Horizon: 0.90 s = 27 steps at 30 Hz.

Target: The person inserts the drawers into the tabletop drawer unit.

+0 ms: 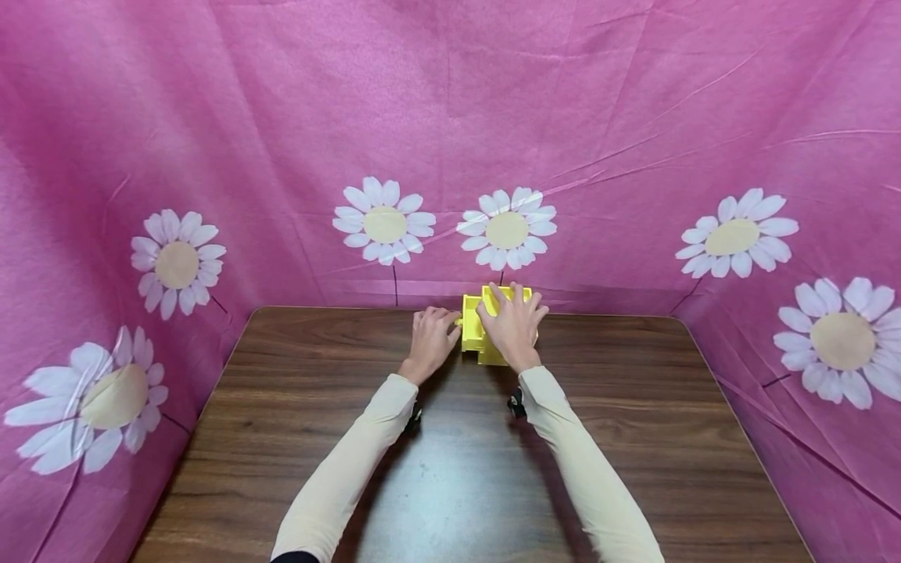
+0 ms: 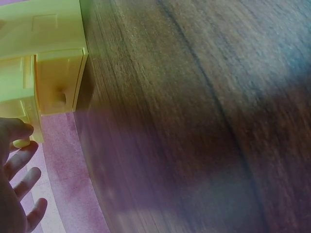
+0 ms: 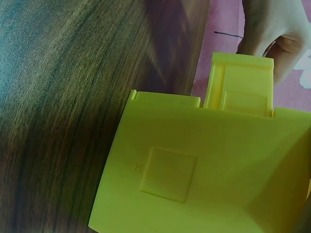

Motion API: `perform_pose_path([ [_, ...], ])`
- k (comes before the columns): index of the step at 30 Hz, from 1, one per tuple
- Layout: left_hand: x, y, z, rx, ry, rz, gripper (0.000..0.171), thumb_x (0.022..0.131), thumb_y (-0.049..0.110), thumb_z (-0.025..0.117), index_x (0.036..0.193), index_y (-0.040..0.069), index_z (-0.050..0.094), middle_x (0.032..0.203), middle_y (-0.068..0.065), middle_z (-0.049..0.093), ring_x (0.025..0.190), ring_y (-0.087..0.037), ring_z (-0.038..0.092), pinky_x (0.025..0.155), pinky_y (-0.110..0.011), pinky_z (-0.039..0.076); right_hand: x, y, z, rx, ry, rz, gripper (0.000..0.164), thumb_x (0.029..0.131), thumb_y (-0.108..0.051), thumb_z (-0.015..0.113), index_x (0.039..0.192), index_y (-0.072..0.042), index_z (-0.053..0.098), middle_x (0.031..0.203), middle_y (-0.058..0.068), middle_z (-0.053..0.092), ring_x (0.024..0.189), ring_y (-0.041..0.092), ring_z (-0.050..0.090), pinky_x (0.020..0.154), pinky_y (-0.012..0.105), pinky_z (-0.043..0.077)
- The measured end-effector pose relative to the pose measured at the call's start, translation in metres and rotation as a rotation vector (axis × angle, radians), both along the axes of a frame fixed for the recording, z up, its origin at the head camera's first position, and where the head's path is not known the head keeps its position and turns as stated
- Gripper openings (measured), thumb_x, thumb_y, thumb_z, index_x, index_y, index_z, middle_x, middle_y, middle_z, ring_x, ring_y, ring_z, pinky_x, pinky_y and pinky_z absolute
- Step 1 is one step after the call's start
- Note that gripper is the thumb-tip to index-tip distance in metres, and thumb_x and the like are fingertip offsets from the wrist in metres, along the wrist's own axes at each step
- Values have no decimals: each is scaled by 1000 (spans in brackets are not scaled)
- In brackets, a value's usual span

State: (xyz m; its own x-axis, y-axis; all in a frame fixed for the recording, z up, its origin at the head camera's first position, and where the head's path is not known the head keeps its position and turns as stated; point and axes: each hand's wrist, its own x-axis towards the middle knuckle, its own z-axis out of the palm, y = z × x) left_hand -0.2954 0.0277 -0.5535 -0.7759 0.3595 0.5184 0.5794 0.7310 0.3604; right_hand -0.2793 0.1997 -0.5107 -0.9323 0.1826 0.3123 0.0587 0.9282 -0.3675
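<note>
A small yellow drawer cabinet (image 1: 493, 357) stands near the table's far edge. One yellow drawer (image 1: 471, 313) juts out from its left side. My left hand (image 1: 431, 338) pinches that drawer's round knob (image 2: 21, 143) between thumb and forefinger, the other fingers spread apart. From above, my right hand (image 1: 514, 324) grips the cabinet with its fingers spread over the top. A closed drawer (image 2: 58, 80) with its own knob sits beside the pulled one in the left wrist view. The right wrist view shows the cabinet's flat side (image 3: 167, 172); most of the right hand is hidden there.
The wood-grain table (image 1: 436, 469) ends just behind the cabinet. A pink cloth (image 1: 450, 117) with white daisies hangs around its back and both sides.
</note>
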Motion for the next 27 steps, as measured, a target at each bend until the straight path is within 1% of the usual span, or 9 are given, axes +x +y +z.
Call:
perform_pose_path([
  [7, 0, 2, 2, 7, 13, -7, 22, 91, 15, 78, 112, 9, 80, 107, -9, 79, 102, -28, 67, 92, -47, 46, 0, 0, 0, -7, 7, 4, 58, 98, -51, 59, 148, -23, 61, 152, 23, 51, 126, 59, 40, 100, 74, 29],
  [13, -1, 5, 2, 14, 14, -15, 21, 91, 14, 78, 112, 7, 80, 105, -9, 79, 101, -29, 67, 92, -48, 46, 0, 0, 0, -15, 10, 3, 56, 99, -50, 59, 148, -23, 62, 152, 23, 51, 126, 59, 40, 100, 74, 29],
  [20, -1, 7, 2, 1, -6, -13, 22, 91, 14, 78, 113, 9, 80, 106, -9, 79, 102, -29, 67, 94, -48, 46, 0, 0, 1, -7, 6, -4, 56, 99, -51, 59, 148, -24, 61, 152, 23, 51, 126, 59, 40, 100, 74, 29],
  [27, -1, 10, 1, -15, -15, -11, 21, 93, 16, 78, 113, 10, 80, 108, -8, 79, 103, -29, 66, 95, -48, 46, 1, -1, 1, -21, 11, -2, 57, 98, -49, 61, 147, -22, 62, 153, 24, 50, 125, 58, 41, 100, 73, 29],
])
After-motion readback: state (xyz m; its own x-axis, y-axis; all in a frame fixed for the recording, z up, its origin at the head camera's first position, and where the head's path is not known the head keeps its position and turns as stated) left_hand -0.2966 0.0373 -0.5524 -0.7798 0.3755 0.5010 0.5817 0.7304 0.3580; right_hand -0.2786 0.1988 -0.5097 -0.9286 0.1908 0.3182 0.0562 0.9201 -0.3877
